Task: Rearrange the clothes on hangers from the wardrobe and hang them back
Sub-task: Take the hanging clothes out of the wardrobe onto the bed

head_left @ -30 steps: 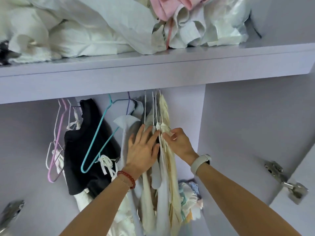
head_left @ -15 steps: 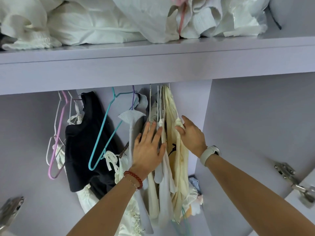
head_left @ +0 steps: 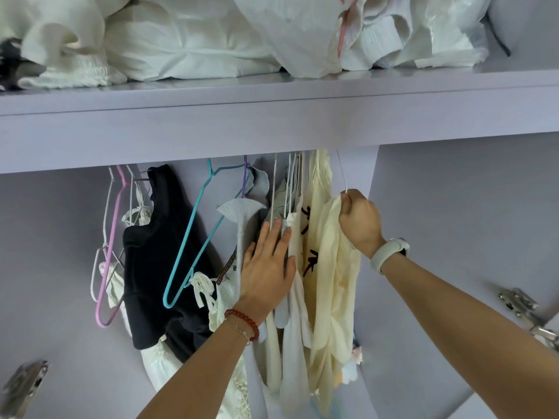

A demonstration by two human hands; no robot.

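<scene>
Several pale garments hang tightly packed under the lilac shelf. My right hand [head_left: 358, 220] grips the shoulder of a cream garment [head_left: 334, 285] together with its white wire hanger [head_left: 341, 173], pulled to the right of the bunch. My left hand [head_left: 267, 267] lies flat with straight fingers against the white and grey clothes [head_left: 290, 322], holding them to the left. A cream top with dark markings [head_left: 311, 237] shows in the gap between my hands. The rail itself is hidden behind the shelf front.
Further left hang a black top [head_left: 157, 255], an empty teal hanger [head_left: 193, 237] and a pink hanger [head_left: 110, 252]. The shelf [head_left: 272, 95] above holds heaped white bedding [head_left: 187, 40]. Door hinges [head_left: 526, 313] sit at the right and lower left.
My right hand went from lying against the cream garment to gripping it with its hanger, and drew it right, opening a gap. My left hand stayed flat on the bunch.
</scene>
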